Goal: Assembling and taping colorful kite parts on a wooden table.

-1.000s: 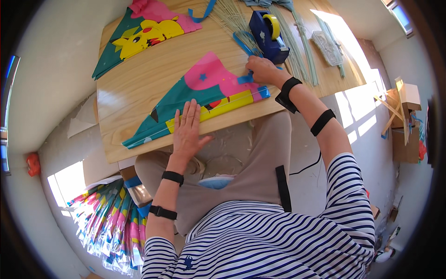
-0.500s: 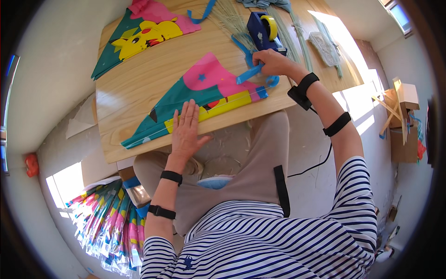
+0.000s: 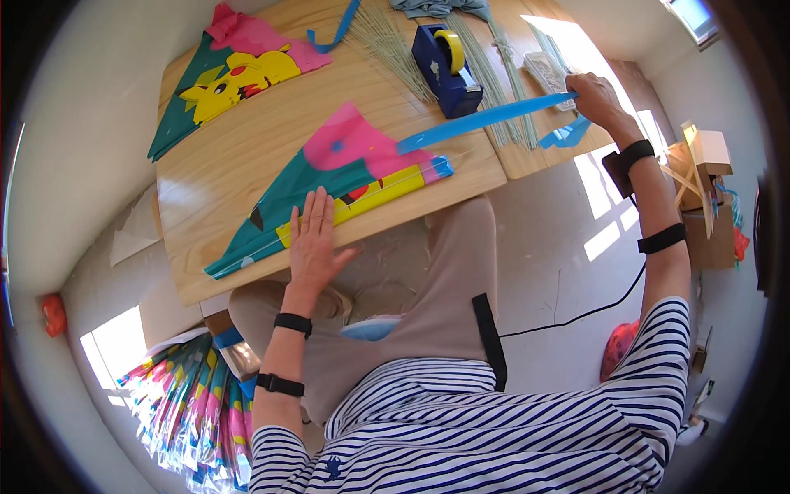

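Two hands share the work on a low wooden table point(image 3: 247, 181). Flat and spread, the left hand point(image 3: 315, 239) presses the near edge of a folded plastic kite point(image 3: 329, 185), pink, teal and yellow, which lies at the table's near side. Far to the right, the right hand point(image 3: 594, 97) pinches the end of a long blue ribbon strip point(image 3: 485, 120), fingers closed on it, drawn taut from the kite's right tip across the table's corner. Just beyond the strip stands a dark blue tape dispenser point(image 3: 448, 58) with a yellow roll, beside thin green sticks point(image 3: 391, 41). One more kite point(image 3: 230, 66), yellow figure on teal, lies at the far left, and a fan of wrapped kites point(image 3: 185, 403) sits on the floor, near left.

By its look the strip is very light, limp and slick; it would likely twist or slip unless held by its end under gentle tension. The kite film seems thin, crease-prone and easily torn, so a flat palm near the joint suits it best.
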{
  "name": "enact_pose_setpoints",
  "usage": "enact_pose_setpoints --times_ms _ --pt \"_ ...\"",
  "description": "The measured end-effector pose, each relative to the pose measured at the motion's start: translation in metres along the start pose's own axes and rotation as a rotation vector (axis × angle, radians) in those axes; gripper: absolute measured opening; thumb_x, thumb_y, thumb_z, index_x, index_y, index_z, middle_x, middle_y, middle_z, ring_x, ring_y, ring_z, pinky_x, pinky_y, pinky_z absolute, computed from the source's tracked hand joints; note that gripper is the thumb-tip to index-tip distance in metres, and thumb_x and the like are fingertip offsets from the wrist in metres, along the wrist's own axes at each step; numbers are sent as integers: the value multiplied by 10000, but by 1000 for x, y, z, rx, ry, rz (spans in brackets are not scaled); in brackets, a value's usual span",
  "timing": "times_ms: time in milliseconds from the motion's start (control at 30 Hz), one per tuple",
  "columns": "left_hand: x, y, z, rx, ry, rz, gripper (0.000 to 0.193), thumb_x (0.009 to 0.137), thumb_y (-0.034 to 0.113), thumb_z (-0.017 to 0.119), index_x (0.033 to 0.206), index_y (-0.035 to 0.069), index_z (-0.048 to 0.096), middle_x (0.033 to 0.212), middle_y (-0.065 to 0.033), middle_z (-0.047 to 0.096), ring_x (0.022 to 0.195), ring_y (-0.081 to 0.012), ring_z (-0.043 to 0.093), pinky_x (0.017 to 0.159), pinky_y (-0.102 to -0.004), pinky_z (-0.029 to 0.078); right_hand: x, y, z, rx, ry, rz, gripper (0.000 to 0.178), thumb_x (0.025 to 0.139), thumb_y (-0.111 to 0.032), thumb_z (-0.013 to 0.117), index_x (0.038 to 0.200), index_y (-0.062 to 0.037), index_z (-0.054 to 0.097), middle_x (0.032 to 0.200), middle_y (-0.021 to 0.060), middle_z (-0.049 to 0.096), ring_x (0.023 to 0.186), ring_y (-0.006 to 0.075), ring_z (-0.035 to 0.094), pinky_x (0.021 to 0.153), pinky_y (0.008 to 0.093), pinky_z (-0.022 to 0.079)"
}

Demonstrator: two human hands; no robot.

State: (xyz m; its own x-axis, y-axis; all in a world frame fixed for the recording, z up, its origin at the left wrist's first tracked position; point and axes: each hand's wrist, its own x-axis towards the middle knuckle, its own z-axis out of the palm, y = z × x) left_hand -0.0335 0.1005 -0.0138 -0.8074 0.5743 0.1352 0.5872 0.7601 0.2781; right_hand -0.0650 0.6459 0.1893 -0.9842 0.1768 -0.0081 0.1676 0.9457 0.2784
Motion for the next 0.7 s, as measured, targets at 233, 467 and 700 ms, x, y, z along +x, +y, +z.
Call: enact_pose_setpoints --times_ms 233,467,700 --pt "4 3 -3 0 -26 -1 1165 672 322 928 1604 -5 308 1705 -149 251 1586 -316 214 1284 -514 172 11 36 66 -86 -92 79 203 851 19 592 921 -122 720 997 126 724 1058 331 694 855 473 490" --pt "4 7 -8 5 -63 -26 1175 668 306 926 1609 -2 294 1703 -161 253 1584 -322 219 1283 -519 168 42 18 115 -106 -111 88 270 853 24 601 1051 -116 721 1153 112 701 1219 319 625 994 564 442" --pt "5 8 -4 28 -72 -38 1164 682 342 914 1609 0 297 1706 -158 250 1585 -315 220 1283 -526 162 41 15 142 -5 351 167 335 815 22 636 1119 -85 724 1176 116 664 1252 348 551 1037 526 454"
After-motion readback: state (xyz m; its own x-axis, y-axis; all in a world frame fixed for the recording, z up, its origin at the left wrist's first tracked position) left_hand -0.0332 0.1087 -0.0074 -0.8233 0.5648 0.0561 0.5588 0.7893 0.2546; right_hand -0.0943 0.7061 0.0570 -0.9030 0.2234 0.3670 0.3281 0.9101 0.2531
